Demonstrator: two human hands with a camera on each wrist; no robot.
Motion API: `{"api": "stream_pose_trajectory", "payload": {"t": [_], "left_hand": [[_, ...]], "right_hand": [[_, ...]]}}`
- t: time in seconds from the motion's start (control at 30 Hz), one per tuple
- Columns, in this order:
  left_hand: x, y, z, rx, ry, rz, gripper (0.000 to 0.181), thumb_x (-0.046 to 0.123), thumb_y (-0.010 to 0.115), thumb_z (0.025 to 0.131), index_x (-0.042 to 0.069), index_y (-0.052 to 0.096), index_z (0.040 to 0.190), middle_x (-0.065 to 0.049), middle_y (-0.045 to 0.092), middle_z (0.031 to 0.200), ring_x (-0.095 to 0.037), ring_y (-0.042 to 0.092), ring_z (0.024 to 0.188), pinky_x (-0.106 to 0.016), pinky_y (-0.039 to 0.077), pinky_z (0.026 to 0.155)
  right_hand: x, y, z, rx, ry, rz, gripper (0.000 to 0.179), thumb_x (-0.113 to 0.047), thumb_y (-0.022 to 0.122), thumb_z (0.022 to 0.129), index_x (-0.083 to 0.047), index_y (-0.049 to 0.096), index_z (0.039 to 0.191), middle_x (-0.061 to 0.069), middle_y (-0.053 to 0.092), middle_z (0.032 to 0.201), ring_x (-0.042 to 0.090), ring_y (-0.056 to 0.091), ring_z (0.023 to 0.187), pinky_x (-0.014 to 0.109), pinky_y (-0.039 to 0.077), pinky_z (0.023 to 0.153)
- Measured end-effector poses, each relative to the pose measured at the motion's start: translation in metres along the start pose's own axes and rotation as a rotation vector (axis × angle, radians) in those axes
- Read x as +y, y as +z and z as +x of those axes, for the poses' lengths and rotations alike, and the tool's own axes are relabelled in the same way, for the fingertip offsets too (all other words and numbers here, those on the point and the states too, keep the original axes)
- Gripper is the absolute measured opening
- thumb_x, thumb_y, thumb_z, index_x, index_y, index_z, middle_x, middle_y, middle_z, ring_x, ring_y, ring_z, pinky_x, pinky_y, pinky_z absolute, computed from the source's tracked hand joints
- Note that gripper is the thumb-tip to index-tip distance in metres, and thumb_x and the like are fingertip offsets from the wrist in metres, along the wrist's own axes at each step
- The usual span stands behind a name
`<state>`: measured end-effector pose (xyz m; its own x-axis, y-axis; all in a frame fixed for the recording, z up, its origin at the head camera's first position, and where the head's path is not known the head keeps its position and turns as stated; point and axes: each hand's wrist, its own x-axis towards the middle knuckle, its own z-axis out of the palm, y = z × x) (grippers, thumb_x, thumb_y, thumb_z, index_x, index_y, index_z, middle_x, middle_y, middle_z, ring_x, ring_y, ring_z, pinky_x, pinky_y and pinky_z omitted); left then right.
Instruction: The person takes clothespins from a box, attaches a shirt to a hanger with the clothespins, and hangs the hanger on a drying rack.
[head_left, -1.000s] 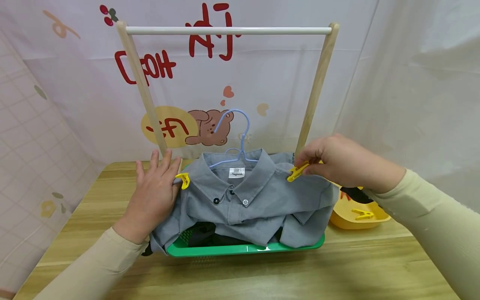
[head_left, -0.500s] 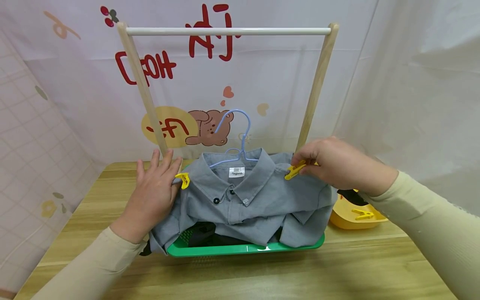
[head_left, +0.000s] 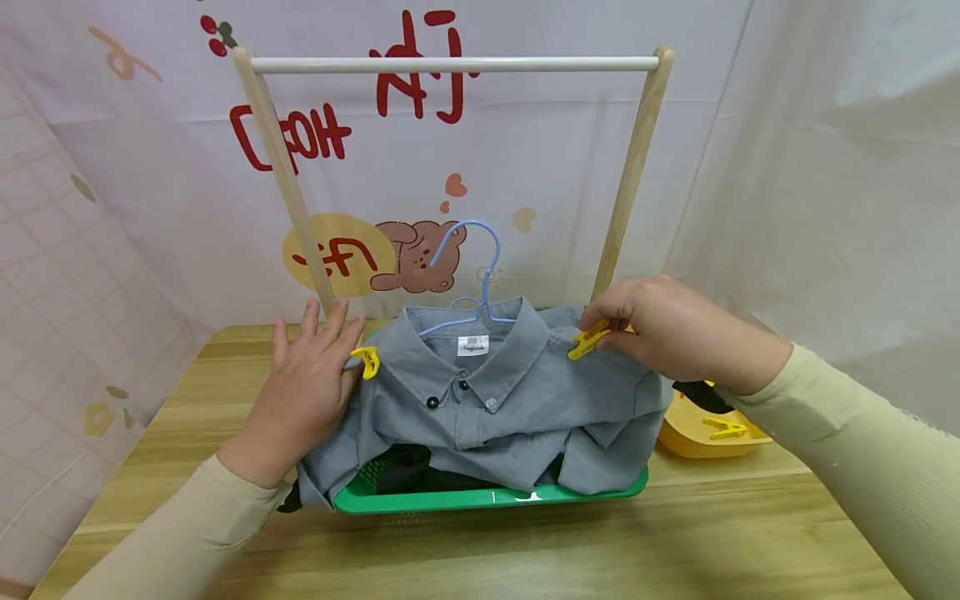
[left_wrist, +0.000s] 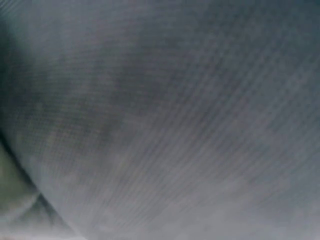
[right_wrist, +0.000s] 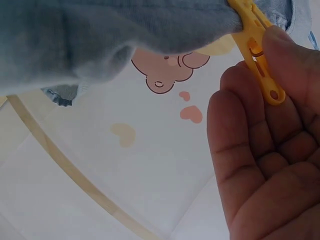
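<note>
A grey button-collar shirt (head_left: 450,417) lies over a green basket (head_left: 487,500), with a light-blue hanger (head_left: 497,250) inside its collar. My right hand (head_left: 678,333) pinches a yellow clothespin (right_wrist: 255,50) between thumb and fingers. The clothespin sits on the shirt's shoulder at the right. Another yellow clothespin (head_left: 367,361) is clipped at the opposite shoulder. Beside it my left hand (head_left: 303,383) rests on the shirt with fingers straight and spread; its thumb is hidden. Blurred grey cloth (left_wrist: 165,110) fills the left wrist view.
Behind the basket stands a rack with wooden posts (head_left: 637,167) and a white bar (head_left: 450,64). A yellow bowl (head_left: 690,446) with clothespins (head_left: 724,428) is at the right, partly behind my right arm. Dark cloth (head_left: 420,475) shows inside the basket.
My right hand has shifted slightly left with the clothespin along the shirt's shoulder, then stayed almost still. My left hand has kept its place.
</note>
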<state>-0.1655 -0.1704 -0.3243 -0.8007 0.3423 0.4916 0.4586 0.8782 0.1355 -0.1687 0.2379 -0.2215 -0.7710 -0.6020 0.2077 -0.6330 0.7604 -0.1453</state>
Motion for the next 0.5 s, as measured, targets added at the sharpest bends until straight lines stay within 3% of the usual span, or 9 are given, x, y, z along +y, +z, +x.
{"api": "stream_pose_trajectory", "payload": {"t": [0.23, 0.5], "left_hand": [[-0.0019, 0.0001, -0.0004, 0.01, 0.05, -0.013, 0.05, 0.01, 0.06, 0.103, 0.004, 0.054, 0.152, -0.024, 0.042, 0.165, -0.056, 0.031, 0.154, -0.081, 0.017, 0.119], [-0.0038, 0.0018, -0.0007, 0.066, 0.185, -0.078, 0.049, 0.004, 0.062, 0.098, 0.006, 0.062, 0.147, -0.019, 0.054, 0.158, -0.045, 0.051, 0.145, -0.071, 0.033, 0.119]], "right_hand": [[-0.0001, 0.0015, 0.0001, 0.01, -0.018, -0.007, 0.026, -0.004, 0.088, 0.083, -0.018, 0.081, 0.104, -0.005, 0.08, 0.107, 0.019, 0.074, 0.096, 0.043, 0.06, 0.08], [0.0006, 0.0034, -0.0005, 0.003, -0.014, 0.011, 0.027, -0.003, 0.086, 0.084, -0.015, 0.08, 0.107, -0.004, 0.079, 0.107, 0.021, 0.075, 0.098, 0.044, 0.061, 0.081]]}}
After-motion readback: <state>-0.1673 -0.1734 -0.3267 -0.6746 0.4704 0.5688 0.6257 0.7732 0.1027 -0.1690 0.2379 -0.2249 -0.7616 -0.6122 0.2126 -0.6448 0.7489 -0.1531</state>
